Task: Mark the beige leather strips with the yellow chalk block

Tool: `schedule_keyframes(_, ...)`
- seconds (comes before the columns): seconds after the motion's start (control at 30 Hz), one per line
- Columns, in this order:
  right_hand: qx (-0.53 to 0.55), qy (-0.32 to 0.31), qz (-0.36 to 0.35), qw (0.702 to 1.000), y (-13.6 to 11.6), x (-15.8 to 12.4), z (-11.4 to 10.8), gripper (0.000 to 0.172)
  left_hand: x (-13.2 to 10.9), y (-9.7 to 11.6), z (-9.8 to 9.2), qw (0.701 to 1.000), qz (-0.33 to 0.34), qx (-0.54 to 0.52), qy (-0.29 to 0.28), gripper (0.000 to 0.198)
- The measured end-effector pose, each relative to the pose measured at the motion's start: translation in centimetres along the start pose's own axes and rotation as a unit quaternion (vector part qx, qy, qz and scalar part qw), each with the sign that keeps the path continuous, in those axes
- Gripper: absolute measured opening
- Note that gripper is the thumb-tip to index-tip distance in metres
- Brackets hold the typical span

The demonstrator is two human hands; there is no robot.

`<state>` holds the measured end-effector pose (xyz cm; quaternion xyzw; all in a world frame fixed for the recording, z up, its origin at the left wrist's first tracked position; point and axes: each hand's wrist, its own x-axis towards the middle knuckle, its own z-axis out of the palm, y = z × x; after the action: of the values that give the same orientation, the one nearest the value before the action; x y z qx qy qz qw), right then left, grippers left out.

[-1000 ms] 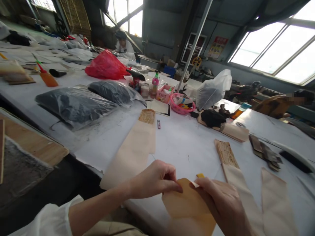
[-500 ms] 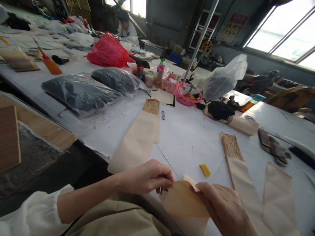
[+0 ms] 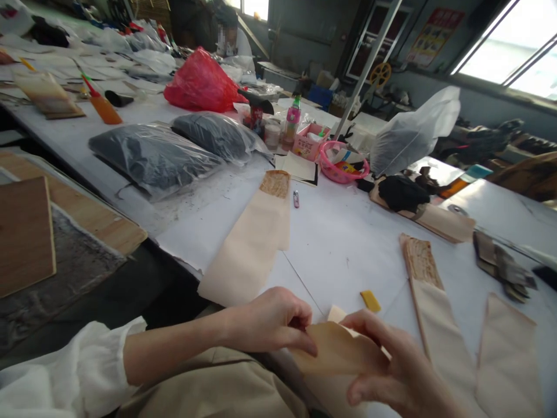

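A beige leather-like strip (image 3: 333,383) with a darker tan end (image 3: 333,348) lies at the near table edge, in front of my body. My left hand (image 3: 278,319) pinches the left side of the tan end between thumb and fingers. My right hand (image 3: 395,366) is curled round its right side, index finger along the top edge and thumb spread lower on the front; its other fingers are partly hidden. A small pale flap (image 3: 337,314) sticks up behind the top edge. Just beyond sits a small yellow piece (image 3: 370,301).
More beige strips lie left (image 3: 248,244) and right (image 3: 444,325). Small thread snips (image 3: 296,199) rest mid-table. Farther back are bagged dark goods (image 3: 152,157), a red plastic bag (image 3: 202,81), a pink basket (image 3: 342,168) and a bottle (image 3: 291,122). A person (image 3: 230,40) is in the background.
My right thumb has left the folded flap and dropped lower, while the index finger has moved onto the top edge. My left hand still pinches the left side. The view has shifted slightly.
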<state>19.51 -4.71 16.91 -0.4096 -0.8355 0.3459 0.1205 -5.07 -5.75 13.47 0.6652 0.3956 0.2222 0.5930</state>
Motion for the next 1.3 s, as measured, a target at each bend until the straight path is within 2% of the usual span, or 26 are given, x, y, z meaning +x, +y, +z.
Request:
schedule_keyframes(0.1,0.05,-0.102,0.076,0.991,-0.6,0.4,0.8,0.041,-0.6,0.3,-0.3,0.999,0.024,0.046,-0.001,0.025)
schedule_keyframes(0.2,0.087,-0.153,0.078,0.981,-1.4,0.5,1.9,0.04,-1.8,0.7,-1.0,0.997,0.023,0.076,-0.019,0.016)
schedule_keyframes(0.3,0.12,-0.182,0.05,0.975,-2.0,0.5,2.6,0.037,-3.3,1.0,-1.8,0.995,0.023,0.086,-0.047,0.011)
schedule_keyframes(0.37,0.129,-0.193,0.059,0.971,-2.4,0.6,2.7,0.033,-4.1,1.2,-2.3,0.993,0.028,0.102,-0.059,0.011)
schedule_keyframes(0.5,0.124,-0.169,0.088,0.974,-3.4,0.8,3.3,0.027,-5.5,1.1,-2.8,0.989,0.027,0.123,-0.072,0.012)
schedule_keyframes(0.6,0.121,-0.166,0.104,0.973,-3.5,1.1,4.1,0.032,-6.3,0.6,-2.8,0.991,0.017,0.102,-0.084,0.016)
schedule_keyframes(0.7,0.136,-0.228,0.119,0.957,-3.1,1.5,4.5,0.039,-7.1,-0.3,-3.2,0.994,0.002,0.064,-0.092,0.018)
schedule_keyframes(0.77,0.163,-0.263,0.138,0.941,-2.7,1.7,4.6,0.041,-7.6,-1.0,-3.6,0.994,-0.032,0.002,-0.102,0.022)
schedule_keyframes(0.87,0.206,-0.263,0.171,0.927,-2.4,2.1,4.5,0.04,-8.0,-2.0,-3.8,0.99,-0.093,-0.076,-0.073,0.023)
schedule_keyframes(0.97,0.22,-0.269,0.171,0.922,-2.8,2.6,4.8,0.038,-7.5,-2.7,-2.7,0.995,-0.088,-0.043,0.008,0.056)
schedule_keyframes(1.03,0.209,-0.281,0.173,0.921,-3.4,2.9,5.0,0.037,-7.0,-3.0,-1.5,0.997,-0.065,-0.01,0.045,0.044)
schedule_keyframes(1.1,0.2,-0.282,0.178,0.921,-3.8,2.9,5.2,0.038,-6.7,-3.1,-0.6,0.998,-0.041,0.002,0.053,0.028)
schedule_keyframes(1.3,0.196,-0.297,0.145,0.923,-4.0,1.9,6.1,0.038,-8.1,-2.2,-0.6,0.998,0.002,0.055,-0.016,0.012)
